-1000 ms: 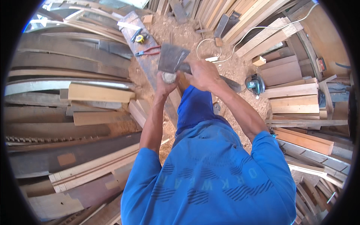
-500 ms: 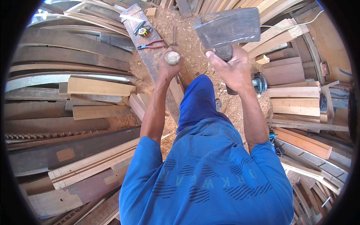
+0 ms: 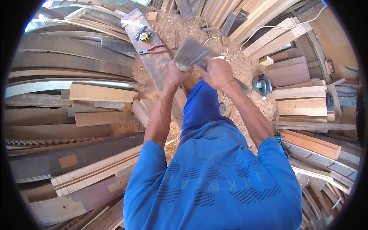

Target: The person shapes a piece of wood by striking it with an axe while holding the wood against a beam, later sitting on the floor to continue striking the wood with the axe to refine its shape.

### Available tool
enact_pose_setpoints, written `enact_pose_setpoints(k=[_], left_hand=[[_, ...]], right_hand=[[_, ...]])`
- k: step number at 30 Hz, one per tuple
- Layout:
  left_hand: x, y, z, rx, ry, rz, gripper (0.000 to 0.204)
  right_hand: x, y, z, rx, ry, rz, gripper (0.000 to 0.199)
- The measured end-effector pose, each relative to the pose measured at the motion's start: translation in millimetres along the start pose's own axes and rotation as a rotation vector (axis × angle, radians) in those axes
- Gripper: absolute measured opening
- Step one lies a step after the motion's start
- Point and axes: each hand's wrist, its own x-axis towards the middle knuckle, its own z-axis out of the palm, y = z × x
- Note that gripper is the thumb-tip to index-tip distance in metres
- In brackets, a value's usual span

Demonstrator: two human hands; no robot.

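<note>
Blurred by motion, a dark, blocky mallet (image 3: 190,53) lies over the top of an upright wooden chisel handle (image 3: 183,67). My right hand (image 3: 218,73) is closed round the mallet's handle, whose far end sticks out past my wrist. My left hand (image 3: 174,78) is wrapped round the chisel handle; only its pale round butt shows, and its blade is hidden below my fist. Whether the mallet touches the butt, I cannot tell. Beneath my left hand runs a worn plank (image 3: 156,68), with red-handled pliers (image 3: 152,50) lying on it just beyond.
Farther along the plank sit a yellow tape measure (image 3: 144,36) and a square (image 3: 133,23). A green power tool (image 3: 262,84) stands right of my forearm. Stacked boards (image 3: 103,91) line both sides. A white cord (image 3: 264,27) crosses the shavings-covered ground (image 3: 165,28).
The mallet has swung down and left from above my right side to the chisel handle. My right hand moved with it; my left hand keeps its grip, slightly lower.
</note>
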Motion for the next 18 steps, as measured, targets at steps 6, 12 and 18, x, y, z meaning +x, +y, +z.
enact_pose_setpoints(k=[6,12,18], left_hand=[[-8,-23,-4,-0.008,-0.063,0.061,0.016],[-14,-27,-13,0.003,-0.050,0.159,0.015],[-30,-38,-16,-0.073,0.059,0.032,0.031]], right_hand=[[-3,-11,-5,0.085,0.156,-0.094,0.029],[5,7,27,0.233,0.086,-0.117,0.039],[-7,-4,22,0.083,-0.050,-0.147,0.044]])
